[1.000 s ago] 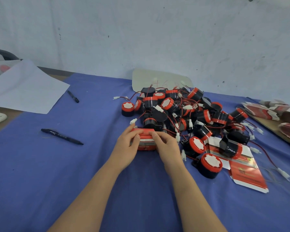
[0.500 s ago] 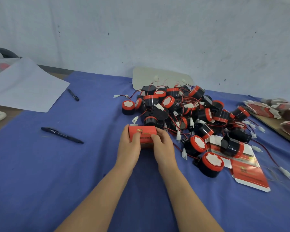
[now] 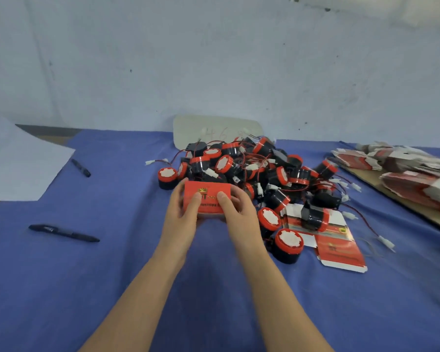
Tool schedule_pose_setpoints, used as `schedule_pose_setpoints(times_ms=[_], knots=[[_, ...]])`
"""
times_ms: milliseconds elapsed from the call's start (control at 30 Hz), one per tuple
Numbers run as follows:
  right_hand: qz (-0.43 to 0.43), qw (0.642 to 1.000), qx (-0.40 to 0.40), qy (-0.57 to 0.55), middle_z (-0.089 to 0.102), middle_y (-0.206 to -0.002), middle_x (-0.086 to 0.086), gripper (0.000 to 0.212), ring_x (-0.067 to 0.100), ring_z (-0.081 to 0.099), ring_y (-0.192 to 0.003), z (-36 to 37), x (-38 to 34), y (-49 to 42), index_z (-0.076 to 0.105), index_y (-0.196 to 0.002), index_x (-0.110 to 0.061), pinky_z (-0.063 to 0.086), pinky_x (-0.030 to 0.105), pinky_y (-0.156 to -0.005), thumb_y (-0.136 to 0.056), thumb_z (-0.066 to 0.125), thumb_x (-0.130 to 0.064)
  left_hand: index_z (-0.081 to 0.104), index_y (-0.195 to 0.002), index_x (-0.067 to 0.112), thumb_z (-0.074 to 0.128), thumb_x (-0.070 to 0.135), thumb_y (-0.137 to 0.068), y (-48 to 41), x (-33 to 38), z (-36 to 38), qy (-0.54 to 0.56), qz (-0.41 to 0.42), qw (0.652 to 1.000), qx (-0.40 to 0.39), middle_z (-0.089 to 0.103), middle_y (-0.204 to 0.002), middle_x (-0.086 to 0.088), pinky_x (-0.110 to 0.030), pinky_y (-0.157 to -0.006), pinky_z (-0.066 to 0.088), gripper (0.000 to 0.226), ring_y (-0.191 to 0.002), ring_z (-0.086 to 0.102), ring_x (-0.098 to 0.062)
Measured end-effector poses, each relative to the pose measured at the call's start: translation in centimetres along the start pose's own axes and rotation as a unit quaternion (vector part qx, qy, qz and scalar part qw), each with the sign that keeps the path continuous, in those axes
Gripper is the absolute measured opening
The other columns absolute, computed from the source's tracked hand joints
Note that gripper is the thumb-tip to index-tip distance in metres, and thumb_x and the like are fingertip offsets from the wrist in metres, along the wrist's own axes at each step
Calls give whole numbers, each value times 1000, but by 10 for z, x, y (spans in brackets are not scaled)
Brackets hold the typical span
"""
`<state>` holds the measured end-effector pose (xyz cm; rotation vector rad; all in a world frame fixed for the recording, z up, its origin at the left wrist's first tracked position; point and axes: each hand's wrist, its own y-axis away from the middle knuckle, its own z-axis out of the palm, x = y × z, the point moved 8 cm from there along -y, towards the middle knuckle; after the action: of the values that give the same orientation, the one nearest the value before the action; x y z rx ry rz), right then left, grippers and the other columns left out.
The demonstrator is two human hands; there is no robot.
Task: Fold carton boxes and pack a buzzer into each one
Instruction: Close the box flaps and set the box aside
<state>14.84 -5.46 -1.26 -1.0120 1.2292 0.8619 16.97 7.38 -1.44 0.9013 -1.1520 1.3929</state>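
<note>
Both hands held a red box (image 3: 208, 196) over the middle of the bench (image 3: 112, 275), against the near side of the pile of buzzers (image 3: 259, 174). The left hand (image 3: 178, 219) gripped its left end and the right hand (image 3: 241, 217) its right end, thumbs pressed on the printed face. A flat carton (image 3: 338, 250) lay nearby.

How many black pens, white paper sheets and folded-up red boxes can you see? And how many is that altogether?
Black plastic pens: 2
White paper sheet, at the left edge: 1
Folded red carton box, gripped in both hands: 1
Total: 4
</note>
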Motion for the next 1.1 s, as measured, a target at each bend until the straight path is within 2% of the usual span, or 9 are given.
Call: schedule_pose_setpoints(times_ms=[167, 300, 433, 500, 600, 733, 867, 1033, 1100], knots=[[-129, 965, 227, 27, 64, -120, 8, 33, 21, 63, -108, -157, -114, 48, 54, -127, -11, 51, 44, -95, -97, 52, -24, 35, -136, 39, 36, 28, -104, 44, 77, 177, -3, 92, 979, -181, 42, -147, -4, -44, -111, 37, 35, -131, 46, -19], [-177, 867, 444, 141, 65, -115, 5, 32, 14, 62, -104, -312, -194, 161, 55, -125, -8, 49, 25, -89, -99, 47, -25, 36, -146, 25, 38, 26, -103, 153, 112, 346, 11, 94, 923, -372, 50, -142, 0, -32, -109, 38, 42, -125, 51, -10], [-96, 736, 597, 304, 49, -124, -5, 47, 8, 45, -117, -411, -223, 293, 36, -143, -13, 29, 6, -87, -99, 45, -26, 40, -144, 20, 36, 28, -103, 289, 100, 456, -61, 94, 830, -546, 50, -139, 3, -11, -101, 32, 42, -124, 47, 2], [-19, 685, 639, 348, 32, -150, 4, 57, 19, 23, -141, -437, -218, 340, 19, -151, -14, 16, 26, -116, -99, 43, -23, 40, -144, 14, 35, 32, -103, 352, 79, 483, -112, 69, 769, -626, 41, -149, -2, -26, -113, 26, 46, -136, 38, -15], [7, 650, 658, 381, 14, -159, 4, 55, 20, -3, -147, -441, -212, 360, 21, -150, -16, -3, 31, -117, -99, 41, -18, 51, -132, 14, 37, 37, -103, 393, 58, 487, -65, -17, 742, -667, 57, -125, 4, -29, -102, 36, 39, -111, 54, -8], [-130, 739, 592, 294, 48, -136, -4, 40, 6, 42, -127, -414, -200, 318, 44, -138, -16, 30, 18, -105, -98, 43, -12, 64, -105, 22, 39, 44, -100, 359, 50, 466, 14, -143, 780, -609, 67, -86, 7, -25, -68, 48, 34, -78, 63, -7], [-184, 831, 489, 191, 61, -107, -11, 28, -6, 56, -94, -373, -172, 245, 57, -120, -20, 45, 12, -85, -96, 48, -10, 68, -92, 20, 45, 31, -99, 270, 61, 426, 37, -76, 873, -479, 72, -90, 2, -28, -72, 50, 26, -79, 67, -12], [-114, 925, 340, 128, 65, -109, -2, 23, 10, 61, -100, -299, -104, 140, 58, -117, -16, 50, 26, -88, -96, 49, -12, 61, -106, 21, 48, 21, -98, 146, 47, 321, -45, 56, 956, -284, 65, -98, 10, -5, -60, 43, 16, -74, 59, 10], [-53, 941, 292, 163, 63, -106, -5, 22, 12, 60, -101, -269, -70, 104, 59, -115, -14, 47, 25, -86, -95, 50, -12, 61, -114, 14, 49, 14, -97, 102, 24, 269, -91, 41, 977, -189, 64, -105, 3, -9, -74, 45, 20, -84, 59, 4]])
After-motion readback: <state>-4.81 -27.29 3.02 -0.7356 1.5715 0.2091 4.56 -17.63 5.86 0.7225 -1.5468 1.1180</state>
